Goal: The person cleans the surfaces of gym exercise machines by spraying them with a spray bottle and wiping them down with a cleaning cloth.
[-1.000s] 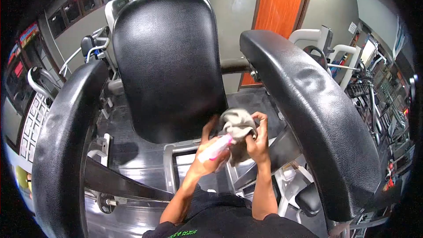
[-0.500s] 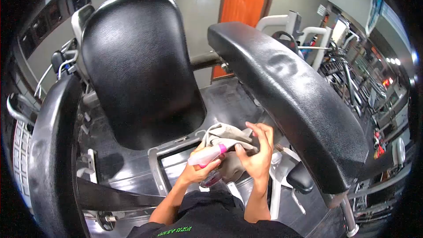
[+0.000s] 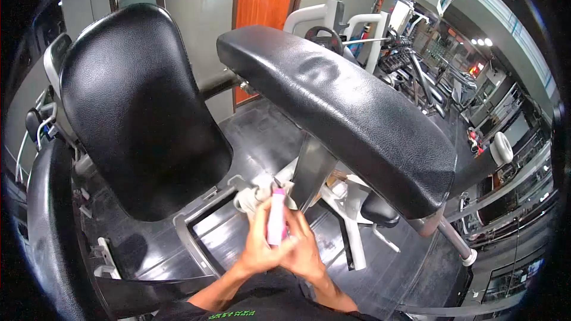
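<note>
A small white bottle with a pink top is upright between my hands, low in the middle of the view. My left hand is closed round its left side. Against its right side lies my right hand, fingers curled together near the bottle and partly hidden behind it. A crumpled beige cloth shows just beyond my fingertips; which hand holds it cannot be made out. To the right runs a long black padded arm of a gym machine.
A large black backrest stands at the left, with another black pad beside it. A metal frame lies low on the dark floor. Behind are an orange door and more gym machines at right.
My view has turned right, so the pads appear further left. My right hand has come down from the cloth to the bottle, and the bottle is now more upright.
</note>
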A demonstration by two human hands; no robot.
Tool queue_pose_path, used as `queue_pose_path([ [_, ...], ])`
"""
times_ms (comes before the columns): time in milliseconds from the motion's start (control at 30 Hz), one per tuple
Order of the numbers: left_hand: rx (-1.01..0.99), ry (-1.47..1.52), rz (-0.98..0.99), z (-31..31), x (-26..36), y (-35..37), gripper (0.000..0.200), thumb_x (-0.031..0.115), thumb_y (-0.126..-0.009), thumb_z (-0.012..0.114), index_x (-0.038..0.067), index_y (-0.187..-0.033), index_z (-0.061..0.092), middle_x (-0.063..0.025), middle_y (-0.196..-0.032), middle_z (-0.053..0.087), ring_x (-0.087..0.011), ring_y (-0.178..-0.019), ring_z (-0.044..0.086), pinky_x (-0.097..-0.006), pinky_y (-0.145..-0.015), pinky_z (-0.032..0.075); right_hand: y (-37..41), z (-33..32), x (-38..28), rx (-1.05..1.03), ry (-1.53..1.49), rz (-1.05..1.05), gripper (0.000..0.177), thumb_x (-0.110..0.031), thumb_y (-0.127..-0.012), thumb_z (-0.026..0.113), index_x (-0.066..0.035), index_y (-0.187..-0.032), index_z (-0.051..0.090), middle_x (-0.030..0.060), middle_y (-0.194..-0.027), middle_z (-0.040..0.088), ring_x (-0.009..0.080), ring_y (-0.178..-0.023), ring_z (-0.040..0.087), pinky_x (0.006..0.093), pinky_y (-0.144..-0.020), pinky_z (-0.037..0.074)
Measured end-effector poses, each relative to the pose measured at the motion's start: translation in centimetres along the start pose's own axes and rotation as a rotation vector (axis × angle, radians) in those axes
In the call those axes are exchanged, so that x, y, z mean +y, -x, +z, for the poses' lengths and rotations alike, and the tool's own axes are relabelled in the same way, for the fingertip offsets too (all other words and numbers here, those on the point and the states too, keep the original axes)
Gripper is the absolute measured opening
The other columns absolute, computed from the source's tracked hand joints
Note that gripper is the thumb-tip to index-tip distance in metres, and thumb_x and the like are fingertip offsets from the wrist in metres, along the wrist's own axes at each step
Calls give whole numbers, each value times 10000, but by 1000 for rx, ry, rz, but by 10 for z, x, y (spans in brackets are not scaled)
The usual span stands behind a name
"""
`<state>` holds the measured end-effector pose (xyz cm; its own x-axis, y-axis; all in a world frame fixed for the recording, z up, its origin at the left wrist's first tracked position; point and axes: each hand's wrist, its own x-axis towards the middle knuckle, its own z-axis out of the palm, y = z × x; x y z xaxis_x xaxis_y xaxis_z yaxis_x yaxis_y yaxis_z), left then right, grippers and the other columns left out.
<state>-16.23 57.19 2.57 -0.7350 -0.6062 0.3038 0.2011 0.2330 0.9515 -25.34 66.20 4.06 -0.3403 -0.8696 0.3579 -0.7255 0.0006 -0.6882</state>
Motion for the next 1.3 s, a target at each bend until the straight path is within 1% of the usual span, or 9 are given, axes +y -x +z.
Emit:
queue_pose_path([
  [100, -206, 116, 87, 7, 0, 6, 844, 148, -718, 696, -89, -1374, 221, -170, -1392, 314, -245, -1335, 280, -343, -1097, 193, 15, -4, 9, 213, -187, 89, 566, -130, -665, 710, -6, -1177, 502, 143, -900, 556, 295, -764, 584, 365, -679, 497],
  [200, -148, 501, 70, 10, 3, 6, 769, 74, -722, 664, -56, -1372, 274, -170, -1371, 337, -252, -1306, 313, -360, -1087, 232, 31, -7, 8, 494, -147, 112, 428, -151, -719, 691, 13, -1091, 557, 113, -853, 558, 256, -721, 535, 358, -637, 457],
  [267, 26, 278, 73, 8, 0, 5, 583, 25, -755, 623, -52, -1291, 407, -141, -1285, 457, -222, -1232, 412, -340, -1050, 295, 38, -21, -1, 534, -64, 86, 324, -141, -729, 673, 21, -1000, 603, 103, -840, 569, 258, -787, 503, 363, -673, 436],
  [400, 221, 213, 18, 8, -4, -2, 439, 22, -818, 597, -19, -1235, 464, -106, -1224, 498, -191, -1157, 454, -307, -1000, 328, 53, -39, -17, 580, -91, 6, 307, -124, -771, 662, 39, -1010, 560, 149, -885, 573, 249, -824, 566, 340, -688, 474],
  [467, 246, 262, 16, 11, -2, -4, 518, 10, -798, 571, -9, -1288, 406, -116, -1281, 447, -199, -1210, 406, -314, -1031, 292, 55, -47, -39, 614, -694, 109, 334, -94, -815, 636, 24, -1087, 483, 185, -917, 578, 262, -828, 638, 343, -720, 495],
  [600, 293, 270, 101, 18, 10, -10, 670, -11, -767, 543, 12, -1390, 296, -120, -1391, 346, -220, -1317, 303, -329, -1077, 239, 83, -67, -23, 559, -414, 2, 334, -34, -857, 564, 58, -1122, 381, 209, -1019, 557, 209, -685, 635, 340, -716, 495],
  [667, 263, 306, 88, 23, 14, -11, 709, -17, -759, 538, 18, -1413, 264, -110, -1420, 309, -224, -1346, 258, -338, -1089, 228, 82, -75, -26, 643, -462, -21, 339, -90, -876, 552, 42, -1144, 391, 157, -946, 509, 193, -555, 567, 321, -553, 501],
  [900, 34, 987, 81, 63, 39, -38, 752, 51, -849, 475, 179, -1471, 72, -121, -1429, 287, -274, -1303, 353, -442, -1053, 324, 86, -113, -27, 704, -486, 6, 293, -192, -874, 593, 58, -976, 480, 158, -832, 550, 166, -540, 563, 282, -489, 486],
  [1300, 10, 1068, 227, 111, 64, -48, 682, 262, -924, 452, 259, -1466, 37, -151, -1445, 248, -303, -1292, 347, -455, -975, 411, 72, -143, -25, 586, -323, -45, 186, -145, -849, 632, 36, -846, 592, 65, -675, 606, 103, -482, 575, 228, -454, 443],
])
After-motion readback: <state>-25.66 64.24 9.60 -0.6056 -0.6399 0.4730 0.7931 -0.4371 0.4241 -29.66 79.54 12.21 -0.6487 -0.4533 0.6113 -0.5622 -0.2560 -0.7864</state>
